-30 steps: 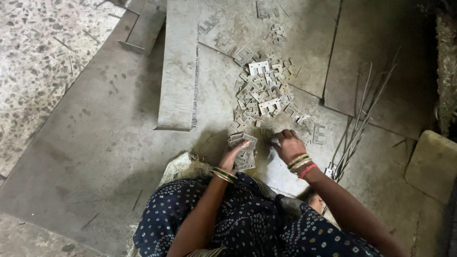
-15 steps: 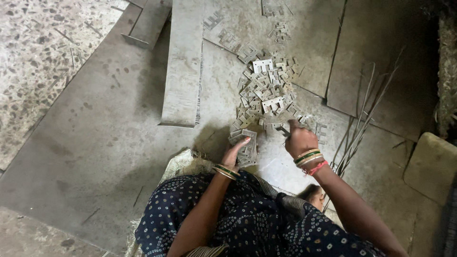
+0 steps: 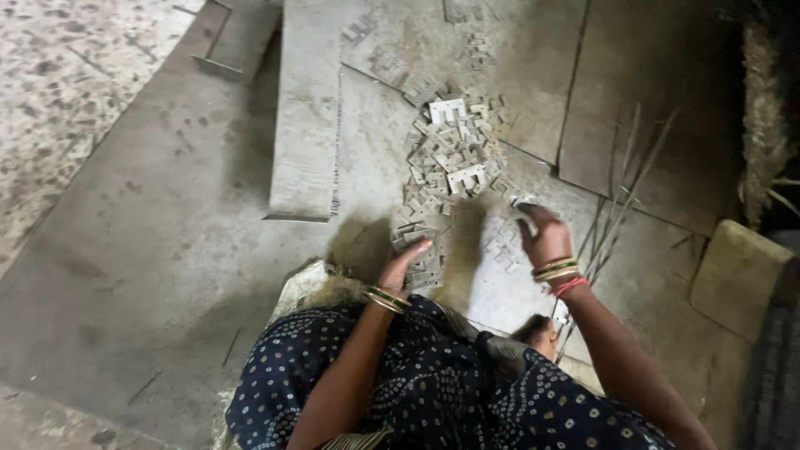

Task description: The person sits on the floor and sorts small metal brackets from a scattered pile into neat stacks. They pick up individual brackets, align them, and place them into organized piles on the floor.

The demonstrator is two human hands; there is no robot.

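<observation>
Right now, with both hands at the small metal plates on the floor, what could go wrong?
1. The bare left hand rests on a stack of plates; thin stamped edges could cut fingers.
2. The right hand works beside the loose pile of plates, which could scatter.
3. The thin rods lie near that wrist and could snag.

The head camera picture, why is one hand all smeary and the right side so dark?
Head view: the right hand is motion-blurred; the left hand looks sharper beside the metal pieces; light fades toward the right edge, and a dark shadow lies between the hands.
</observation>
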